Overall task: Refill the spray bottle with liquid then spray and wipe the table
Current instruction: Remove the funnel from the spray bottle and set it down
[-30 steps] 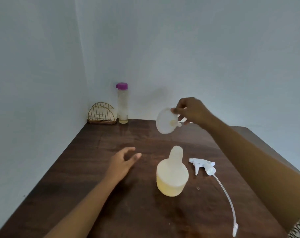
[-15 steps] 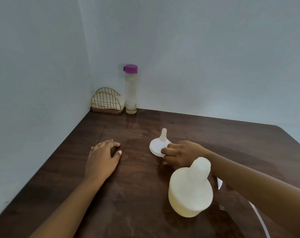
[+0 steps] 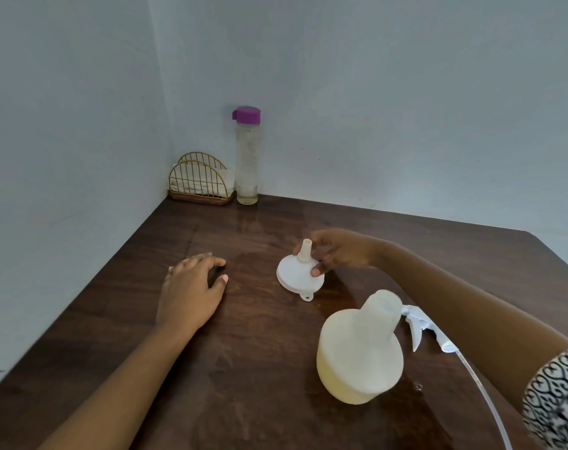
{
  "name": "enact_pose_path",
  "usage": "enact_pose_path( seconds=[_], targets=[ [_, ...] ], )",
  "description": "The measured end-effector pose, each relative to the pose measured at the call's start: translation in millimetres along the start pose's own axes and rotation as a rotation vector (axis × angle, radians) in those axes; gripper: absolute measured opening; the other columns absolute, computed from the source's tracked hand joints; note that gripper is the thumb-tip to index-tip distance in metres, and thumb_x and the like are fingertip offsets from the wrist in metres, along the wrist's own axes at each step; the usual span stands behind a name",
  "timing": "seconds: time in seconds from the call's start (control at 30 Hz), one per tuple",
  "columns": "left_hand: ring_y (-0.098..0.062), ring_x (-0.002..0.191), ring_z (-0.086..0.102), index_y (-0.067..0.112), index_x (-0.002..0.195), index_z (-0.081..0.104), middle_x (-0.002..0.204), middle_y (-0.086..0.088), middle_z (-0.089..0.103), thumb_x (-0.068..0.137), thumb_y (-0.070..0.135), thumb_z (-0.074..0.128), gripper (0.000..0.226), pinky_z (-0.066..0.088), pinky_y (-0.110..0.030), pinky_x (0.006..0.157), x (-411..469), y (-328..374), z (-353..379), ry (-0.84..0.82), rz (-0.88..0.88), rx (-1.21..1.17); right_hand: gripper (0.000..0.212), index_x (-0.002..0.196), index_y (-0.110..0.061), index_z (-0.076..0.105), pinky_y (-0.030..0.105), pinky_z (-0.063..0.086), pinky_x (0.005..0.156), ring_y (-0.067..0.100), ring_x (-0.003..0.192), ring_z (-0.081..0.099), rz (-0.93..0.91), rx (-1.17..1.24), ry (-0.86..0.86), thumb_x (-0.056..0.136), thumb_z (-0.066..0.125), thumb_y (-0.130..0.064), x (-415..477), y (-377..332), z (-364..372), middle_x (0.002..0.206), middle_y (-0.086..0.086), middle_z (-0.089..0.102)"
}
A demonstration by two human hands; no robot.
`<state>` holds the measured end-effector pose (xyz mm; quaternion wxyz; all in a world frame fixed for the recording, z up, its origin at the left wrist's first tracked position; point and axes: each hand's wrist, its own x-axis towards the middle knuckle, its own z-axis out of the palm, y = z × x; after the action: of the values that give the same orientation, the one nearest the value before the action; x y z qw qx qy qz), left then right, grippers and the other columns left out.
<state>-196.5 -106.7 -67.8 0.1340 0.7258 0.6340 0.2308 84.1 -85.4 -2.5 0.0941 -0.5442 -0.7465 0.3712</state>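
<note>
The translucent spray bottle (image 3: 360, 355) stands uncapped at the near right of the brown table (image 3: 250, 368), with pale yellow liquid inside. Its white trigger head (image 3: 419, 323) and long tube lie on the table just right of it, partly hidden by my right forearm. A white funnel (image 3: 298, 273) rests mouth-down with its spout pointing up, beyond the bottle. My right hand (image 3: 339, 251) curls around the funnel's spout, thumb on the cone. Palm down on the table to the left lies my left hand (image 3: 191, 287), holding nothing.
A tall clear bottle with a purple cap (image 3: 247, 157) stands in the far corner against the wall, a little liquid at its bottom. Beside it sits a gold wire holder (image 3: 198, 180) with folded white cloth. Walls close off the left and back sides.
My right hand brought the funnel down from the air and set it mouth-down on the table. My left hand settled flat. The view shifted closer and leftward.
</note>
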Motion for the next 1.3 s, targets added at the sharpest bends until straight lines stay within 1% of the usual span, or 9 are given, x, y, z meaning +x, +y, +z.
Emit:
enact_pose_path(
  seconds=[0.1, 0.2, 0.27, 0.33, 0.4, 0.5, 0.73, 0.93, 1.3],
  targets=[
    [-0.019, 0.137, 0.037, 0.031, 0.125, 0.056, 0.144, 0.004, 0.047, 0.092, 0.036, 0.056, 0.034, 0.021, -0.044, 0.117, 1, 0, 0, -0.004, -0.001, 0.004, 0.042, 0.107, -0.017, 0.057, 0.038, 0.046, 0.096, 0.017, 0.103, 0.057, 0.007, -0.106, 0.119, 0.073, 0.079, -0.028, 3, -3, 9, 0.111, -0.003, 0.061],
    [-0.018, 0.137, 0.037, 0.03, 0.125, 0.056, 0.144, 0.004, 0.047, 0.092, 0.035, 0.056, 0.034, 0.021, -0.044, 0.117, 0, 0, 0, -0.003, -0.002, 0.002, 0.044, 0.099, -0.016, 0.051, 0.033, 0.046, 0.081, 0.023, 0.097, 0.055, -0.003, -0.301, 0.258, 0.073, 0.077, -0.041, 3, -6, 23, 0.106, 0.001, 0.058],
    [-0.018, 0.137, 0.037, 0.03, 0.125, 0.056, 0.144, 0.004, 0.047, 0.092, 0.035, 0.056, 0.034, 0.021, -0.044, 0.117, 0, 0, 0, 0.001, 0.002, 0.009, 0.055, 0.111, -0.02, 0.046, 0.031, 0.045, 0.088, 0.017, 0.105, 0.051, -0.043, -0.254, 0.255, 0.071, 0.078, -0.043, 0, -4, 27, 0.117, -0.002, 0.052],
    [-0.019, 0.136, 0.038, 0.03, 0.125, 0.056, 0.144, 0.004, 0.047, 0.091, 0.036, 0.056, 0.034, 0.024, -0.044, 0.116, 1, 0, 1, 0.001, 0.008, 0.013, 0.076, 0.132, -0.025, 0.036, 0.026, 0.037, 0.101, 0.009, 0.119, 0.042, -0.078, -0.126, 0.108, 0.071, 0.08, -0.035, -3, -4, 25, 0.134, -0.009, 0.042],
    [-0.02, 0.135, 0.037, 0.031, 0.126, 0.055, 0.143, 0.004, 0.047, 0.091, 0.039, 0.056, 0.036, 0.028, -0.044, 0.114, 5, 0, 1, -0.008, 0.013, 0.034, 0.082, 0.141, -0.028, 0.03, 0.023, 0.033, 0.105, 0.004, 0.12, 0.04, -0.102, -0.136, 0.023, 0.075, 0.078, -0.028, 1, 2, 24, 0.135, -0.015, 0.039],
    [-0.021, 0.137, 0.033, 0.032, 0.131, 0.051, 0.146, 0.003, 0.043, 0.092, 0.045, 0.051, 0.042, 0.025, -0.045, 0.115, 18, 2, 3, -0.041, 0.019, 0.099, 0.069, 0.133, -0.026, 0.044, 0.03, 0.04, 0.102, 0.01, 0.114, 0.05, -0.086, -0.139, 0.144, 0.074, 0.079, -0.031, 19, 10, 23, 0.127, -0.011, 0.053],
    [-0.021, 0.148, 0.01, 0.037, 0.146, 0.026, 0.16, 0.001, 0.017, 0.095, 0.058, 0.029, 0.055, 0.008, -0.054, 0.117, 55, 11, 16, -0.142, 0.011, 0.251, 0.075, 0.129, -0.015, 0.045, 0.034, 0.041, 0.093, 0.024, 0.115, 0.049, 0.051, -0.217, 0.466, 0.068, 0.08, -0.042, 88, 21, 5, 0.126, 0.006, 0.052],
    [-0.019, 0.149, 0.001, 0.041, 0.15, 0.01, 0.162, 0.004, 0.005, 0.095, 0.06, 0.018, 0.059, 0.003, -0.052, 0.117, 59, 8, 23, -0.16, 0.005, 0.311, 0.078, 0.126, -0.012, 0.044, 0.033, 0.041, 0.085, 0.028, 0.111, 0.05, 0.129, -0.235, 0.559, 0.066, 0.079, -0.048, 145, 37, -21, 0.12, 0.011, 0.052],
    [-0.018, 0.149, 0.002, 0.041, 0.149, 0.013, 0.161, 0.005, 0.007, 0.095, 0.059, 0.02, 0.057, 0.003, -0.051, 0.117, 58, 6, 24, -0.146, 0.003, 0.307, 0.079, 0.126, -0.008, 0.042, 0.037, 0.038, 0.091, 0.033, 0.119, 0.042, 0.157, -0.229, 0.654, 0.069, 0.076, -0.05, 165, 29, -18, 0.125, 0.014, 0.047]
  ],
)
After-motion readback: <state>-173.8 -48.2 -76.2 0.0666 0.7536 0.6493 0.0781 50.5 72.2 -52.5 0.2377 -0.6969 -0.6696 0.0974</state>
